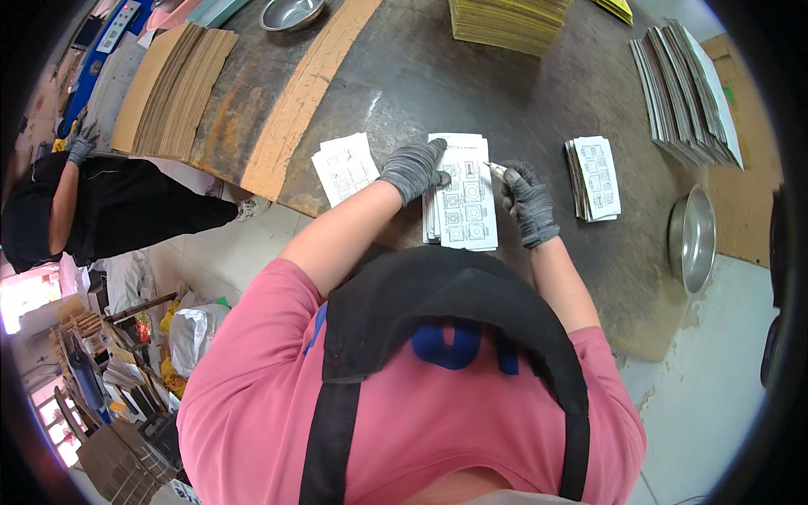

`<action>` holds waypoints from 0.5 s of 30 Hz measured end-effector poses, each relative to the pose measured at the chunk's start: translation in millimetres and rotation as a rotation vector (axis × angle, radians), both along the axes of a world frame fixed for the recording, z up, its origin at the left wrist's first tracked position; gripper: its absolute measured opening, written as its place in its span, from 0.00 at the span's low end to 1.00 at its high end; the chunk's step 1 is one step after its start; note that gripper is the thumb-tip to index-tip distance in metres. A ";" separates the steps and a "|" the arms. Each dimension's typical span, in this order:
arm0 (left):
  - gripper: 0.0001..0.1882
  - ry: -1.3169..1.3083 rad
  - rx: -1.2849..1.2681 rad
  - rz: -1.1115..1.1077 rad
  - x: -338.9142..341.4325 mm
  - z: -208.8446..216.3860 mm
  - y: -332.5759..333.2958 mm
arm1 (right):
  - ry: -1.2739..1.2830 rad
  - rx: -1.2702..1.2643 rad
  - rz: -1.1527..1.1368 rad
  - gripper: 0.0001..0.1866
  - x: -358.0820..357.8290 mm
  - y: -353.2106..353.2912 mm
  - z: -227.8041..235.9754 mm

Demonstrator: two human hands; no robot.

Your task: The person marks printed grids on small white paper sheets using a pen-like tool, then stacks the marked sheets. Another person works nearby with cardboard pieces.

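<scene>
A stack of white printed sheets (468, 220) with line drawings lies on the table in front of me. My left hand (412, 170), in a grey knit glove, rests on the left side of this stack, thumb and fingers apart. At the stack's right edge, my gloved right hand (528, 202) grips a slim white pen-like tool (497, 170), its dark tip pointing at the top sheet. Some loose printed sheets (346, 167) lie to the left. A smaller stack of printed sheets (598, 178) stands to the right, slightly fanned.
The dark worktable (404, 76) carries a tall brown cardboard stack (172, 93), a yellow-edged stack (509, 25) and a grey-white stack (686, 97). Metal bowls sit at the far left (290, 13) and right edge (693, 240). Another person (109, 206) in black stands at left.
</scene>
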State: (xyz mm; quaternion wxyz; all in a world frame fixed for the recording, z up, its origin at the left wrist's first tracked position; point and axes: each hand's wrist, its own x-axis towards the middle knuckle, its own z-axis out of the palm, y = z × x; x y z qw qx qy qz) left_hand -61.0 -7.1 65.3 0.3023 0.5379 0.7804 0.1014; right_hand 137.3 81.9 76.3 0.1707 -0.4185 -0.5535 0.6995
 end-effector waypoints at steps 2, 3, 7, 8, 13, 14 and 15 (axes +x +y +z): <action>0.32 -0.058 -0.013 0.034 2.8 2.2 0.2 | -0.031 0.033 -0.034 0.12 3.4 1.6 -2.8; 0.33 -0.086 -0.022 0.052 4.4 1.8 -0.6 | -0.042 0.022 -0.040 0.12 5.5 3.0 -4.4; 0.28 -0.226 0.120 0.191 7.1 -2.3 -8.4 | -0.003 -0.018 -0.037 0.12 11.5 8.7 -11.3; 0.27 -0.257 0.143 0.216 6.3 -2.3 -10.5 | 0.006 -0.030 -0.045 0.12 12.0 9.8 -13.1; 0.15 -0.716 0.096 0.428 -3.9 9.3 -17.4 | -0.015 -0.022 -0.149 0.11 13.7 14.7 -18.7; 0.13 -0.790 0.124 0.451 -9.3 13.0 -20.9 | 0.009 -0.014 -0.150 0.11 14.2 15.6 -18.9; 0.12 -0.810 0.157 0.445 -15.7 16.4 -25.2 | 0.007 -0.027 -0.156 0.11 14.8 16.5 -18.8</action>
